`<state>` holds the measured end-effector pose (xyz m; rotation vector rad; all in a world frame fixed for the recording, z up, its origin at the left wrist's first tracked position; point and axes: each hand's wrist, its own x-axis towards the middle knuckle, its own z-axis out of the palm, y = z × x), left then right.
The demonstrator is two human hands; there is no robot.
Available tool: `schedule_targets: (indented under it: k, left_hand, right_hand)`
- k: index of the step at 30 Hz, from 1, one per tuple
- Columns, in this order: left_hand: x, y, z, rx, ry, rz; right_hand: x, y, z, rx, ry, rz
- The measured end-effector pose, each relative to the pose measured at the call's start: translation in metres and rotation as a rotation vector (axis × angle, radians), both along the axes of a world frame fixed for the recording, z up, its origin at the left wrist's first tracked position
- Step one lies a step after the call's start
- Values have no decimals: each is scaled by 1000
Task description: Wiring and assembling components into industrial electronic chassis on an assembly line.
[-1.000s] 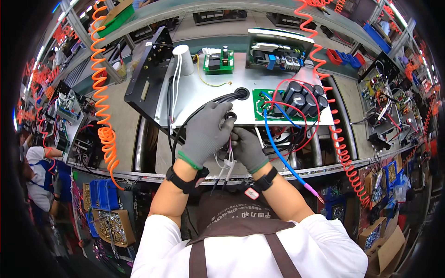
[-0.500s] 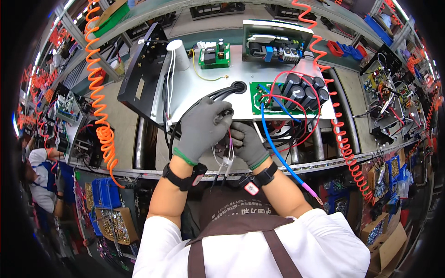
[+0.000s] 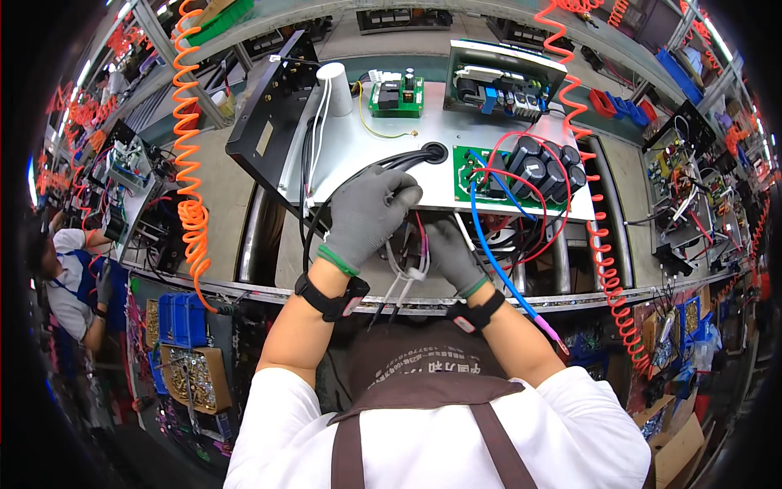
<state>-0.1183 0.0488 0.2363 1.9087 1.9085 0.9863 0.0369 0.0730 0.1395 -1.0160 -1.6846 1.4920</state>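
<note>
My left hand (image 3: 371, 213), in a grey glove with a green cuff, is at the front edge of the silver metal panel (image 3: 379, 151), beside the black cables (image 3: 358, 174). Its fingers are curled and pressed together, and what they grip, if anything, is hidden. My right hand (image 3: 454, 254), gloved alike, reaches under the same edge with its fingertips out of sight. Between the hands hang white wires (image 3: 405, 281) with a purple-and-red lead. A thick blue cable (image 3: 489, 253) with a pink sleeve passes right of my right hand.
The panel carries a green circuit board (image 3: 397, 99), a capacitor board (image 3: 467, 167), a white cylinder (image 3: 334, 85) and a black upright plate (image 3: 265, 134). Orange coiled hoses (image 3: 189, 163) hang at both sides. Metal rollers (image 3: 621, 212) lie below. A person (image 3: 69, 273) works at far left.
The view has shifted, placing the panel further right in the picture. My left fingers have moved from the black fitting toward the panel edge; my right hand reaches further beneath it.
</note>
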Motion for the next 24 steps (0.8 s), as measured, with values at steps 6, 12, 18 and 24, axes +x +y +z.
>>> schedule_targets:
  k: [6, 12, 18, 24]
  left_hand:
    - [-13, -1, 6, 138, -628, -76]
    - [-35, -23, 89, 851, -735, 207]
    - [-35, -42, 73, 688, -720, 298]
    - [-21, -69, 16, 725, -894, 554]
  right_hand:
    - [5, -17, 19, 640, -351, 232]
    - [0, -15, -10, 660, -512, 242]
    - [-19, -29, -18, 502, -441, 123]
    - [-43, -40, -16, 364, -39, 77]
